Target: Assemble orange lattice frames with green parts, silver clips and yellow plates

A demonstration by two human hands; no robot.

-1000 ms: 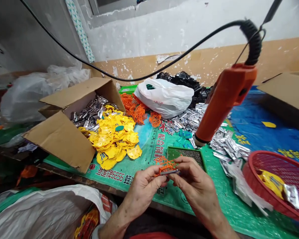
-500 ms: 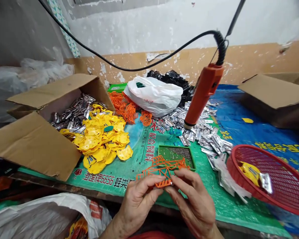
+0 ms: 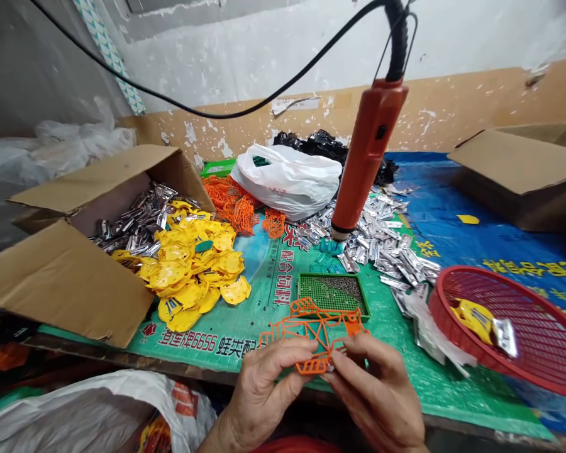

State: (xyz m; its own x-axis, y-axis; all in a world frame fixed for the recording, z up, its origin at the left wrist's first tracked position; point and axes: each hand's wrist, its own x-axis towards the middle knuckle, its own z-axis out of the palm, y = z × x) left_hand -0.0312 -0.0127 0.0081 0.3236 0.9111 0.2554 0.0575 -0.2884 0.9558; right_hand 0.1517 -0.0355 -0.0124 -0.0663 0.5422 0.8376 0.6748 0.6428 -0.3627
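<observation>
An orange plastic lattice frame (image 3: pixel 315 327) is held between my two hands near the table's front edge. My left hand (image 3: pixel 270 384) pinches its lower left part between thumb and fingers. On the other side, my right hand (image 3: pixel 375 384) grips its lower right corner with thumb and fingertips, where a small shiny bit shows, too small to name. Just behind the frame lies a green tray (image 3: pixel 321 294) with many small dark metal pieces. A red electric screwdriver (image 3: pixel 365 157) hangs from a black cable above the silver parts (image 3: pixel 382 236).
Yellow parts (image 3: pixel 193 264) spill from a cardboard box (image 3: pixel 66 277) at left. A white bag (image 3: pixel 287 182) sits beside orange frames (image 3: pixel 231 204). A red basket (image 3: pixel 528 340) holding a yellow part stands right, before another box (image 3: pixel 519 167).
The orange frame is tilted more upright and sits slightly lower, with more of it showing. My right hand has moved a little right and down. The hanging screwdriver has swung left.
</observation>
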